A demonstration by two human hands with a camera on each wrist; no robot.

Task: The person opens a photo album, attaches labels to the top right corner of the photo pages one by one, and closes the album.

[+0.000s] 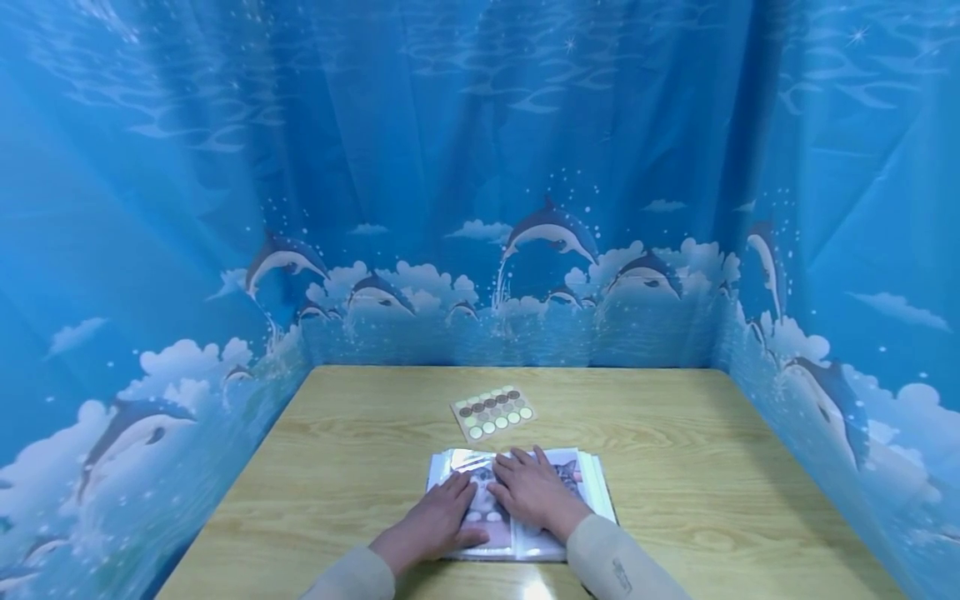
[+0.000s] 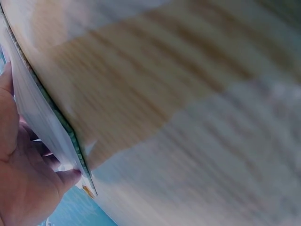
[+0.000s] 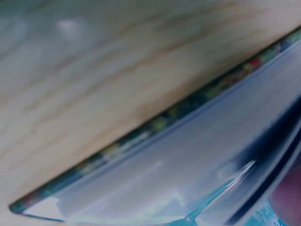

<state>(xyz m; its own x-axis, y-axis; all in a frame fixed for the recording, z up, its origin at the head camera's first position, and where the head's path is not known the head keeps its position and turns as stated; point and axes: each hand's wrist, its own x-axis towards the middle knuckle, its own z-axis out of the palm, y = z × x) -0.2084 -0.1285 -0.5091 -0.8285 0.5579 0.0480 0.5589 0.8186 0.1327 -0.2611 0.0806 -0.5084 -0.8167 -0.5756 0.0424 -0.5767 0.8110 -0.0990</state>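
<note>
A photo album lies spread on the table, with glossy clear sleeves and cat pictures on both pages. My left hand rests flat on the left page, fingers extended over a picture of a pale cat. Across the middle fold and onto the right page, my right hand presses down with spread fingers. A grey tabby cat picture shows beside it. In the left wrist view, the left hand lies along the stacked pages. The right wrist view shows the album's colourful cover edge under its curved pages.
Behind the album lies a sheet of round stickers in pale green and brown. The wood-grain table stretches to either side. A blue dolphin-print curtain surrounds its back and sides.
</note>
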